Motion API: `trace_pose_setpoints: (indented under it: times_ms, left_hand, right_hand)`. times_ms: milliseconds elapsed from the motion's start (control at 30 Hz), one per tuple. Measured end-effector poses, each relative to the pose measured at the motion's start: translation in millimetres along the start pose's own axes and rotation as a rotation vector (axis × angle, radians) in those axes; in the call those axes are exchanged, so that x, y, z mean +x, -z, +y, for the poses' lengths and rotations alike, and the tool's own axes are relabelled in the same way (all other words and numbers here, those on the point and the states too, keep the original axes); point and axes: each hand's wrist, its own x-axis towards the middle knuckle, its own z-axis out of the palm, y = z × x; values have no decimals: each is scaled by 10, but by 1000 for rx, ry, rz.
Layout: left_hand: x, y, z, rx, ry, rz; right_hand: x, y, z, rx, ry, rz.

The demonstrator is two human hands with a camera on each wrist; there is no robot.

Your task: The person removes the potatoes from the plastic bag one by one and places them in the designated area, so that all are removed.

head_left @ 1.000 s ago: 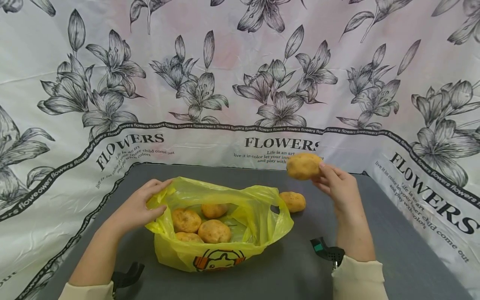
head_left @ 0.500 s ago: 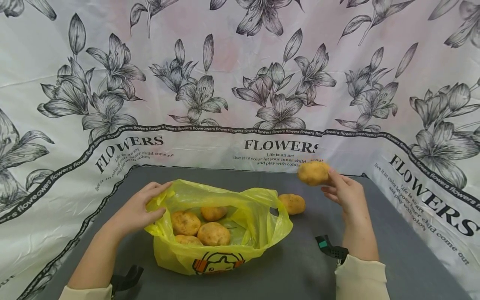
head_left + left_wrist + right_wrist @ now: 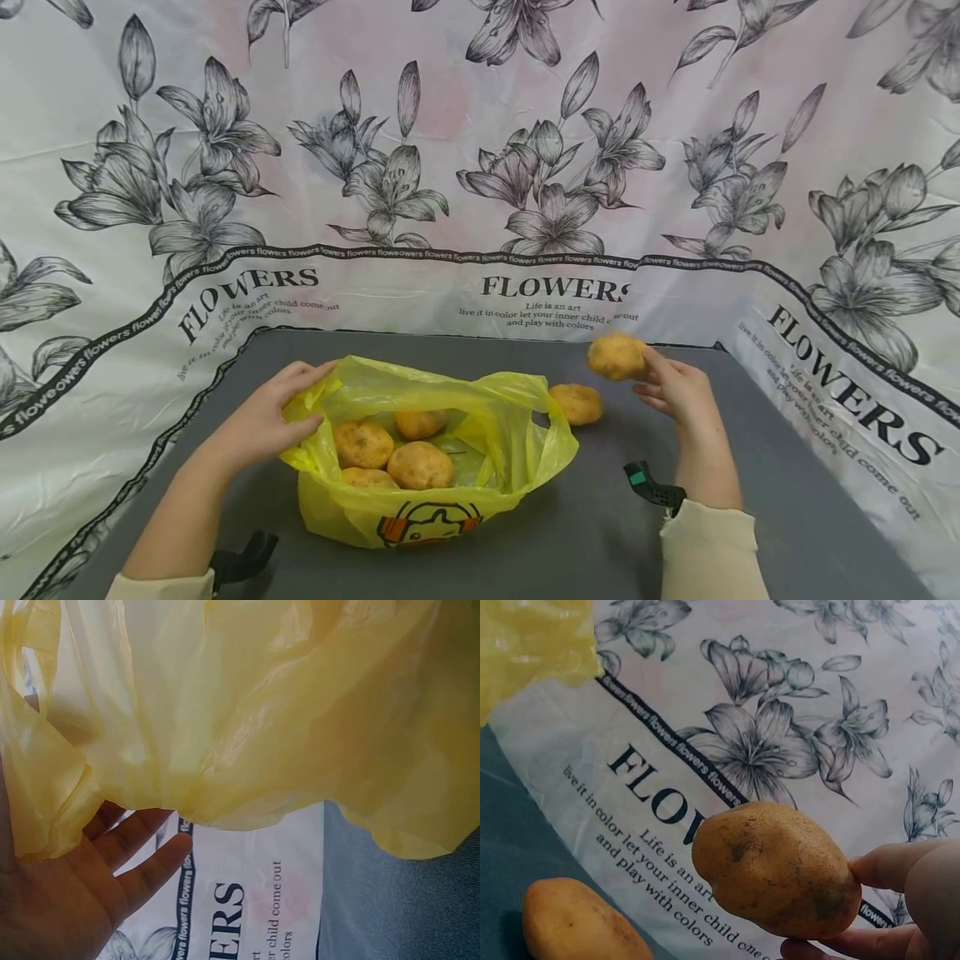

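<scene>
A yellow plastic bag (image 3: 420,508) stands on the table with its mouth spread, and several potatoes (image 3: 420,465) lie inside. My left hand (image 3: 273,417) holds the bag's left rim between thumb and fingers; in the left wrist view some fingers (image 3: 154,874) extend below the yellow film. To the bag's right, my right hand (image 3: 682,392) pinches a potato (image 3: 617,357) by its right end, above the table. In the right wrist view that potato (image 3: 776,870) shows dark patches on its skin. Another potato (image 3: 576,404) lies on the table, close to the bag's right handle.
The grey table (image 3: 585,533) reaches back to a white cloth (image 3: 405,300) printed with flowers and lettering, which rises at the back and both sides. Black straps (image 3: 652,487) are on both wrists. A cartoon face is printed on the bag's front.
My right hand has shifted a little rightward and lower with the potato, away from the bag. The left hand keeps its place on the bag's rim. The head view has turned slightly.
</scene>
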Motion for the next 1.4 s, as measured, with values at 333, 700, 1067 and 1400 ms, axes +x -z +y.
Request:
trace_pose_setpoints:
  times_ms: [333, 700, 1067, 1400]
  left_hand:
    - [4, -1, 9, -2, 1, 0]
    - [-1, -4, -2, 6, -2, 2]
    - [6, -4, -18, 27, -15, 8]
    - [3, -3, -12, 39, -4, 1]
  right_hand:
    - [76, 132, 177, -53, -56, -54]
    - [108, 236, 233, -174, -96, -100]
    - [190, 307, 400, -233, -121, -86]
    - [251, 292, 504, -276, -131, -74]
